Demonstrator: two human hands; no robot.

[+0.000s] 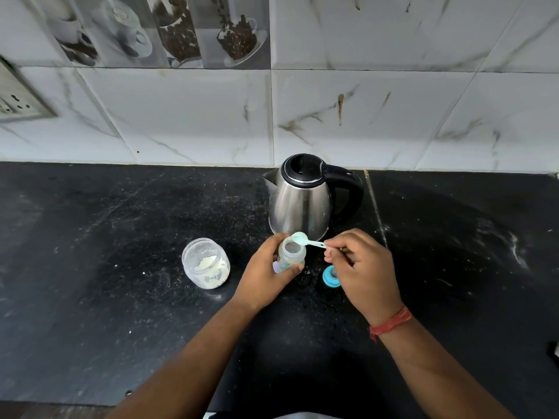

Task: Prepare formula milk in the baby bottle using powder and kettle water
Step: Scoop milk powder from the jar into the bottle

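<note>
My left hand [263, 273] grips an open clear baby bottle [292, 254], standing on the black counter [121, 297]. My right hand [361, 267] pinches the handle of a pale blue scoop [304, 239], whose bowl is tipped over the bottle's mouth. A clear jar [205, 263] with white powder in it stands open to the left of the bottle. Just behind the hands stands a steel kettle [299, 201] with a black lid and handle, its lid down. The bottle's blue cap [329, 276] lies on the counter, partly hidden under my right hand.
A tiled wall [363, 116] rises behind the counter, with a socket plate [18, 98] at far left. A seam in the counter [375, 204] runs back to front right of the kettle. Powder dust speckles the counter.
</note>
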